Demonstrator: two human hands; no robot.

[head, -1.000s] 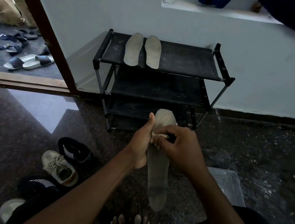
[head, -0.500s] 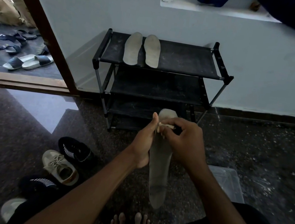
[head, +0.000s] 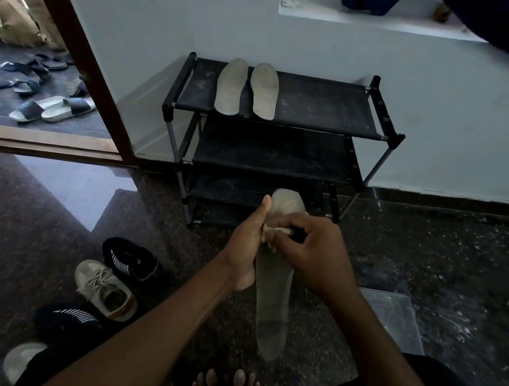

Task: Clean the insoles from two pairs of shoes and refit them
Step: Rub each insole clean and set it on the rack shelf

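**Ana:** Dark speckled floor and a pale wall are surrounding us; a black shoe rack is standing against it, with two grey insoles lying side by side on its top shelf.

**Ben:** We are holding a third insole upright in front of us. Our left hand is gripping its edge, and our right hand is pinching a small pale cloth against its upper part.

**Ana:** We are probably wiping best by bracing the back firmly and stroking heel to toe, turning the cloth to a fresh patch.

**Ben:** Four shoes are waiting on the floor to our left. One black shoe is showing tiny white marks, too small for reading.
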